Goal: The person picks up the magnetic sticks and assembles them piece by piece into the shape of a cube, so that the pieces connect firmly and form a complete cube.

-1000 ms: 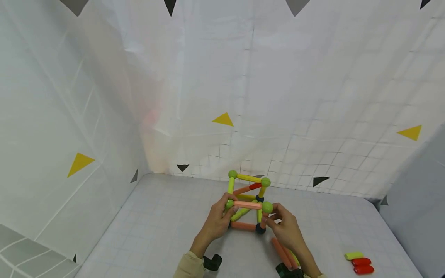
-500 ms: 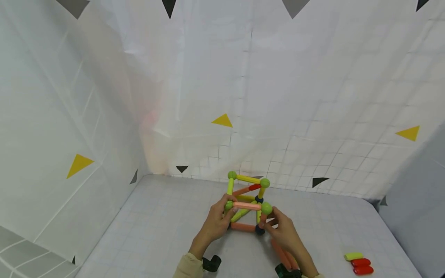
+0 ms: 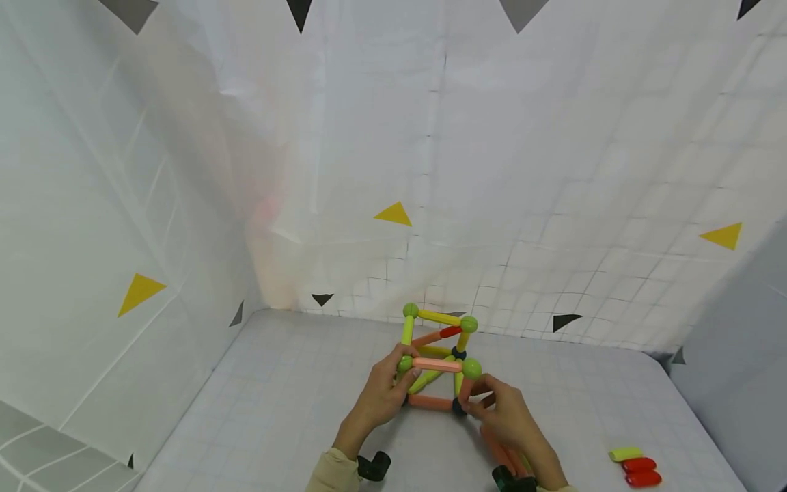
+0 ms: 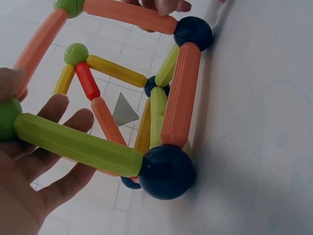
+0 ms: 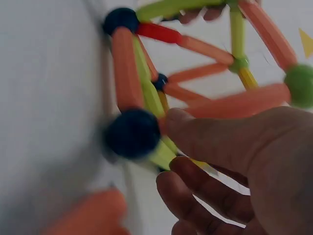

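Note:
A box-like frame of magnetic building sticks and balls stands on the table, with green balls on top and dark blue balls at the base. My left hand grips its near left upper corner, around a green ball joined to a yellow-green stick. At the near right, my right hand pinches an upright orange stick close to its lower end. The thumb lies along that stick, right by a dark blue ball. A horizontal orange stick spans the near top edge.
Loose orange sticks lie beneath my right forearm, partly hidden. Farther right are two red sticks and a short yellow-green one. White sheeting rises behind the table. Dark wrist-worn devices sit by both wrists.
My right hand has slid down the upright orange stick, from near the green top ball toward the dark blue ball at the base. The left hand keeps its place.

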A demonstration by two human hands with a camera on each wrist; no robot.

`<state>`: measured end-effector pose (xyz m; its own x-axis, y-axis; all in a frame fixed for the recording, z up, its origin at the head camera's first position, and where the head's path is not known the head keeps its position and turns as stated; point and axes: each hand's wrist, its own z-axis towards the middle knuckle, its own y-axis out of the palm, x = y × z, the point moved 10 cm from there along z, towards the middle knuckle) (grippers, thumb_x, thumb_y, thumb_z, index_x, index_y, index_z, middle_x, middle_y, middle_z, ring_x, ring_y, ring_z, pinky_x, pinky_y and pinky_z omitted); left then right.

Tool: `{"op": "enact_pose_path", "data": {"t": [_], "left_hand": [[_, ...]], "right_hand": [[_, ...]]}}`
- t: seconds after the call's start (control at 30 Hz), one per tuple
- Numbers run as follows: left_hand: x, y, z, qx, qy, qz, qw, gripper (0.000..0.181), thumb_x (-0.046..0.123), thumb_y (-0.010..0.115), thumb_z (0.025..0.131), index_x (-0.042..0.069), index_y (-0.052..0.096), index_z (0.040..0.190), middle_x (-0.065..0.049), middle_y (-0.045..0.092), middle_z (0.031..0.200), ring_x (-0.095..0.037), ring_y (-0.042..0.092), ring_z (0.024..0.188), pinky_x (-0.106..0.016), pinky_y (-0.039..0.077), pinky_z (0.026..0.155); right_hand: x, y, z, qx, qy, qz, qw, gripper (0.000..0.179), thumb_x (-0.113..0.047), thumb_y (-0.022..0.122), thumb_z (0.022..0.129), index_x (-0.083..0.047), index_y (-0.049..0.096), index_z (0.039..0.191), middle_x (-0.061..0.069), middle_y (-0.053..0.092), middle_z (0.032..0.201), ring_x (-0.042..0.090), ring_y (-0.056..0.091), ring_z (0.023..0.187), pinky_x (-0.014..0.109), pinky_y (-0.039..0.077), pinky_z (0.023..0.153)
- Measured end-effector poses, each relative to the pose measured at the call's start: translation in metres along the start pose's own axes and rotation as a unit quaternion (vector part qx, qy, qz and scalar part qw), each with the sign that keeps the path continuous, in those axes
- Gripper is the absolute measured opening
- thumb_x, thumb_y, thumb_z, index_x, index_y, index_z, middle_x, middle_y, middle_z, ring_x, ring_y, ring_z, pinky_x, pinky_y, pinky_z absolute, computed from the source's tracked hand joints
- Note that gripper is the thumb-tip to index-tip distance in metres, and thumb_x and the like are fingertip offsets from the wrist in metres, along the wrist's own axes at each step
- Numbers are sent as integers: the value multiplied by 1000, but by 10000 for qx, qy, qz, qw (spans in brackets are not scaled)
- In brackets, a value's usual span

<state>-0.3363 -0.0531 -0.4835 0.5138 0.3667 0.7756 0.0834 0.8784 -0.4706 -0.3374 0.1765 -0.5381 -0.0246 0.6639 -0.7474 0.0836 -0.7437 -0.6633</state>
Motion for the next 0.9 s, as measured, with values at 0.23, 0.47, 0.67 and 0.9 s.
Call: {"op": "enact_pose_path", "data": {"t": [0.23, 0.47, 0.67, 0.9], "left_hand": [[3, 1, 0, -100, -27, -80, 9999, 21, 34, 56, 111, 21, 58, 127, 6, 60, 99, -11, 55, 86, -25, 45, 73], [4, 3, 0, -206, -91, -244, 9994, 22, 37, 56, 111, 23, 57, 128, 4, 64, 108, -13, 57, 92, -28, 50, 79], [2, 4, -2, -231, -183, -260, 9992, 22, 38, 55, 111, 24, 57, 128, 4, 65, 111, -14, 59, 95, -29, 52, 82], [3, 4, -1, -229, -203, -240, 9992, 22, 38, 56, 111, 24, 57, 128, 4, 65, 110, -14, 58, 94, -29, 52, 82]], "right_hand": [[21, -42, -7, 281, 239, -648, 9972, 39, -23, 86, 90, -5, 71, 121, 8, 76, 110, 20, 72, 90, 40, 61, 76], [57, -61, -21, -369, 973, -1323, 9857, 61, -48, 85, 87, 1, 70, 120, 7, 76, 99, 26, 72, 89, 48, 59, 75], [88, -47, -36, -946, 1360, -1072, 9803, 56, -48, 86, 86, -3, 71, 115, 2, 70, 94, 18, 63, 85, 39, 56, 73], [96, -90, -44, -145, 944, -1381, 9858, 53, -42, 80, 95, 1, 68, 124, 17, 73, 109, 31, 70, 96, 49, 60, 81]]}}
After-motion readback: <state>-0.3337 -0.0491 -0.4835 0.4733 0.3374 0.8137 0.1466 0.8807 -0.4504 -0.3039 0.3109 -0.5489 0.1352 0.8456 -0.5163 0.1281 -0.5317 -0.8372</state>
